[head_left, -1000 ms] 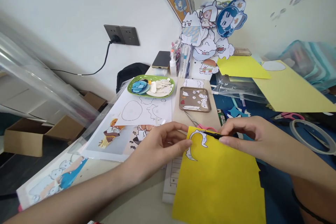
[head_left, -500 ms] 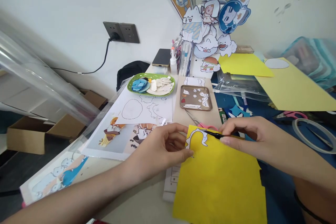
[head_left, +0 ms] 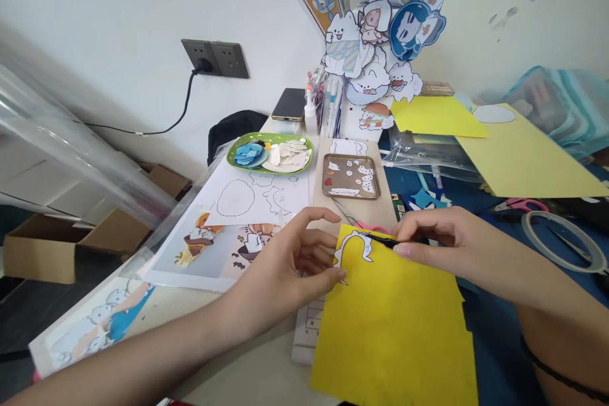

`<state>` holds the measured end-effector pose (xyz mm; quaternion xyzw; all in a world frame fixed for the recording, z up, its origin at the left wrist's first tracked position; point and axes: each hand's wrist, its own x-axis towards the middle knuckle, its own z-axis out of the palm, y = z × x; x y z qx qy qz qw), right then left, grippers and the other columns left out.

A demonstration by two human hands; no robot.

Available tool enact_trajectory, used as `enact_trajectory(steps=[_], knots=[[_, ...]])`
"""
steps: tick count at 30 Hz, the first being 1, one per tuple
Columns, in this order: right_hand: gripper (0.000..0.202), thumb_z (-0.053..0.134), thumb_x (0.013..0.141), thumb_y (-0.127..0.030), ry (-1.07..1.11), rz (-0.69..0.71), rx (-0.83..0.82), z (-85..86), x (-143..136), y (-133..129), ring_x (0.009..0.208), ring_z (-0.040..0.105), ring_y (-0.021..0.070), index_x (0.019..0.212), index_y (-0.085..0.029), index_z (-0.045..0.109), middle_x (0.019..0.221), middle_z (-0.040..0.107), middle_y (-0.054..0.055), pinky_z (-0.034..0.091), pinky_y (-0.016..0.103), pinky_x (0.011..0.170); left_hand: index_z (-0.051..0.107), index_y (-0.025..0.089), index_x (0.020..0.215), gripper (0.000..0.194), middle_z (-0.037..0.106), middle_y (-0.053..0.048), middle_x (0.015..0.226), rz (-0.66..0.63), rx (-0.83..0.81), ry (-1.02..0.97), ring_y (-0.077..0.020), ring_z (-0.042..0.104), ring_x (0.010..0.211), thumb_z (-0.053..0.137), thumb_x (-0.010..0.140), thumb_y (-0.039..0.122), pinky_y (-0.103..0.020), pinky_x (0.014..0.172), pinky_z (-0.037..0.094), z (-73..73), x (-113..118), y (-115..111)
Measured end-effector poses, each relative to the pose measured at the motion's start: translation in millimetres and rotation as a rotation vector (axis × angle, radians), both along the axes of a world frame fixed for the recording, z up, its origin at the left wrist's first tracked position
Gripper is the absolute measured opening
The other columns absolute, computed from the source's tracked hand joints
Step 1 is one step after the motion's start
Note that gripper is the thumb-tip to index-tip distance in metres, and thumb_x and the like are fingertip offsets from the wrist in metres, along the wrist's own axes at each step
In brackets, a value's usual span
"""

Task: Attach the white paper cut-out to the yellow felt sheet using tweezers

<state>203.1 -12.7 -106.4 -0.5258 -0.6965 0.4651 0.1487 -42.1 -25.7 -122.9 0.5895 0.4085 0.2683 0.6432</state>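
Fingers of the right hand [head_left: 431, 238] grip a slim black tool [head_left: 383, 240], its tip at a white curved shape [head_left: 366, 252] on the yellow sheet [head_left: 397, 320], near and right; the left hand [head_left: 304, 263] pinches the sheet's left edge

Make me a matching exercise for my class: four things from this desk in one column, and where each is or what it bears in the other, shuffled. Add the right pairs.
1. Black tool
2. Green plate
3. Phone
4. Nearest yellow sheet

A. Bears a curved white cut-out near its top left corner
B. Lies beside a white bottle
C. Held in the right hand
D. Holds blue pieces and white pieces

Right pairs: 1-C, 2-D, 3-B, 4-A
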Motion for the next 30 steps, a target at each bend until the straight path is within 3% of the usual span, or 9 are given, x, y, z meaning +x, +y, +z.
enact_trajectory(steps=[9,16,30], knots=[[0.024,0.056,0.083,-0.041,-0.048,-0.001,0.048,-1.2,-0.5,-1.4,0.066,0.053,0.0138,0.07,-0.021,0.061,0.069,0.058,-0.001,0.038,0.025,0.057,0.047,0.026,0.115,0.036,0.067,-0.001,0.097,-0.005,0.032,0.033,-0.0142,0.064,0.078,0.061,0.082,0.021,-0.028,0.069,0.05,-0.7,0.7,1.1],[0.025,0.056,0.083,-0.041,-0.035,0.012,0.042,-0.8,0.5,-1.8,0.064,0.052,0.0134,0.069,-0.02,0.06,0.067,0.055,-0.001,0.037,0.025,0.055,0.047,0.027,0.122,0.043,0.066,-0.004,0.104,0.008,0.031,0.022,-0.015,0.064,0.08,0.062,0.082,0.022,-0.03,0.072,0.051,-2.1,0.1,0.6],[0.02,0.057,0.082,-0.037,0.002,-0.019,-0.001,-1.3,2.2,-3.1,0.067,0.054,0.0136,0.07,-0.02,0.059,0.071,0.058,-0.001,0.039,0.025,0.058,0.048,0.032,0.121,0.045,0.065,0.0,0.101,-0.025,0.046,0.033,-0.0126,0.061,0.08,0.063,0.081,0.021,-0.027,0.071,0.051,-2.1,-1.1,-1.0]])
